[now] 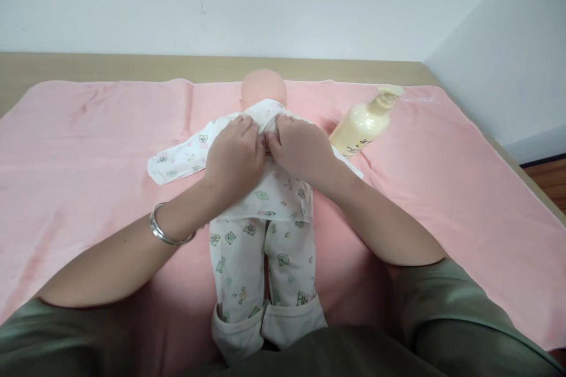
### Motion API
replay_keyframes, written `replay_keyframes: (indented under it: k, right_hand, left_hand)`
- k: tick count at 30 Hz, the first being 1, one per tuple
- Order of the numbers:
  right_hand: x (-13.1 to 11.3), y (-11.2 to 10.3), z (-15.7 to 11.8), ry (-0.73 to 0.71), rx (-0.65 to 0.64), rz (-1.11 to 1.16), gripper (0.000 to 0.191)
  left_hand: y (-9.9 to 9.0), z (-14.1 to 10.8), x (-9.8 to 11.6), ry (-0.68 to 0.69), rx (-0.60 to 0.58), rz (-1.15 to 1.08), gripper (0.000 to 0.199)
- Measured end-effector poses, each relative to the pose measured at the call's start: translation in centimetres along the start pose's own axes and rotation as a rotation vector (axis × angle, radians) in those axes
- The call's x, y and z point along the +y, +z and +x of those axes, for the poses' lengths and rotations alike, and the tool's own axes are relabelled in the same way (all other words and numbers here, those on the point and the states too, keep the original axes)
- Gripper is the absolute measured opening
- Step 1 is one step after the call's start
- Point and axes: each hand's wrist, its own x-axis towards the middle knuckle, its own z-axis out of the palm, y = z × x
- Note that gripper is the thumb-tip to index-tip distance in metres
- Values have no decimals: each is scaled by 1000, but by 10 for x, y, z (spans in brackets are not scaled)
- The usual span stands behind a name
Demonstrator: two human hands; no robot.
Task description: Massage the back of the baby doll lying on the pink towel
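A bald baby doll (264, 88) lies on a pink sheet with its head away from me. It wears a white long-sleeved baby shirt (276, 200) with small printed animals and matching trousers (241, 265) with turned-up cuffs. My left hand (235, 156), with a silver bangle on the wrist, is closed on the shirt's front at the upper chest. Right beside it, my right hand (305, 150) pinches the shirt cloth near the neck. Bunched fabric and my fingers hide the exact spot between them. The upper part of the shirt covers the lower part of the doll's head.
A cream-coloured pump bottle (362, 126) lies tilted on the pink sheet (110, 129), close to the doll's sleeve on my right. Behind the sheet runs the wooden table edge (132, 66), against a white wall (265, 6). Another wall stands at the right.
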Motion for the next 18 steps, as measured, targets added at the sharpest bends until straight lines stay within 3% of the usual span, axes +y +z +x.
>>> replay_keyframes:
  k: [4,12,18]
  right_hand:
    - [1,9,2,-72,61,-61,51]
    - [-21,8,-25,-89,2,-144,55]
    - [-1,9,0,-107,40,-3,44]
  left_hand:
    - [1,-8,4,17,3,-36,51]
    - [-4,20,-13,-116,-38,-101,38]
    - [0,8,-6,-15,17,-31,43]
